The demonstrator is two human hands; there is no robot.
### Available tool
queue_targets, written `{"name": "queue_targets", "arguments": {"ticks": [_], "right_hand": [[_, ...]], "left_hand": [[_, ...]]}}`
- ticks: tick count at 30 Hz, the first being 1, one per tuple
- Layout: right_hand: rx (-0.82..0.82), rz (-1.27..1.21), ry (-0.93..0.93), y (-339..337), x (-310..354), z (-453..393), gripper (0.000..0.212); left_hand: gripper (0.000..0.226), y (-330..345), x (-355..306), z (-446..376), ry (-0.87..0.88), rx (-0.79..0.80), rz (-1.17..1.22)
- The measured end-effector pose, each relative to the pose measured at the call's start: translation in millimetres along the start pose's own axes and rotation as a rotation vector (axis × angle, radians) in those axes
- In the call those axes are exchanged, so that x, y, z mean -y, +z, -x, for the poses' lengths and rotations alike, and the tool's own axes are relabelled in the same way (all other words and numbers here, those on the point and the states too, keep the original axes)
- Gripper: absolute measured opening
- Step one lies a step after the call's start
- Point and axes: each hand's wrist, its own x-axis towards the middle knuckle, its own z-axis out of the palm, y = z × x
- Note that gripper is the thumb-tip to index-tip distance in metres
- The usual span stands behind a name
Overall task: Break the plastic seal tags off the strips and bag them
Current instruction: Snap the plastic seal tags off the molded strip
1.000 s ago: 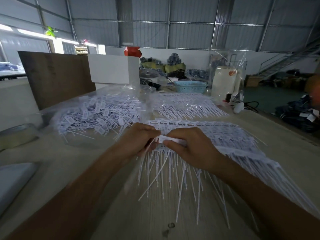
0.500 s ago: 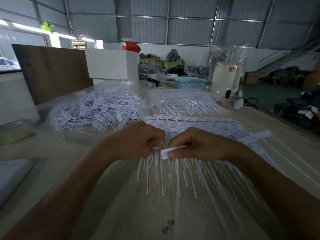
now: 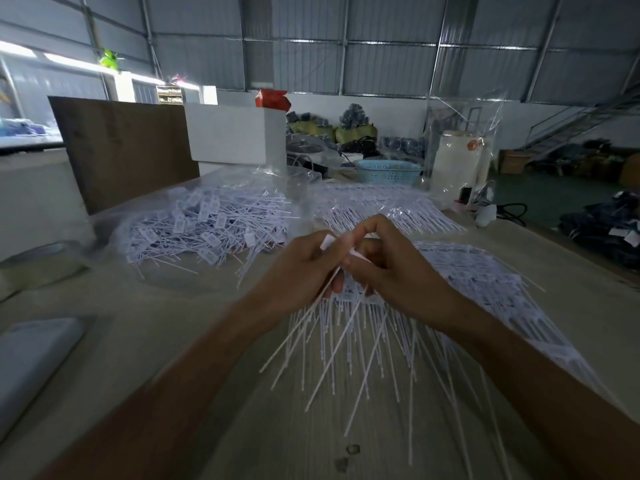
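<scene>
Far left on the bench [image 3: 180, 341] there's the clear bag [image 3: 145, 233] already heaped with loose seal tags [image 3: 207, 226]. Middle of the shot, the left hand [image 3: 304, 268] is curled around a few broken-off tags, tails hanging down. Right next to it the right hand [image 3: 391, 268] pinches the end of a strip [image 3: 485, 282] that fans out to the right. Looks like mid-snap to me. Next move probably needs a sharp twist, then a reach left to drop the handful in the bag.
</scene>
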Motion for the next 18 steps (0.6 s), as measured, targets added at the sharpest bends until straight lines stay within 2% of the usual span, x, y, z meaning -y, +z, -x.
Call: {"name": "queue_targets", "arguments": {"ticks": [2, 5, 7, 9, 11, 13, 16, 18], "right_hand": [[-0.025, 0.025, 0.006, -1.1, -1.2, -0.9, 0.018], [-0.014, 0.132, 0.076, -9.7, -2.9, -1.4, 0.014], [0.039, 0.163, 0.067, -11.3, -1.5, 0.2, 0.021], [0.055, 0.094, 0.026, -8.2, 1.1, 2.2, 0.027], [0.040, 0.031, -0.001, -5.9, 3.1, 3.9, 0.024], [0.028, 0.031, 0.003, -4.1, 2.7, 4.4, 0.022], [0.001, 0.100, 0.005, -0.2, 1.3, 6.0, 0.020], [-0.025, 0.166, -0.011, 0.4, 1.9, 5.5, 0.018]], "left_hand": [[0.036, -2.3, 0.9, -2.3, 0.041, -0.048, -0.041], [0.032, -7.3, 3.5, -2.5, 0.043, -0.101, -0.018], [0.028, -8.3, 3.6, -1.2, 0.041, -0.109, -0.009], [0.022, -6.9, 2.2, -0.6, 0.024, -0.090, 0.070], [0.016, -5.8, 1.6, -0.6, 0.004, -0.065, 0.224], [0.009, -4.1, 1.7, -1.3, -0.003, -0.079, 0.281], [0.018, -0.4, 3.9, -2.2, -0.050, -0.137, 0.304], [0.021, 1.2, 4.1, -2.2, -0.076, -0.122, 0.346]]}}
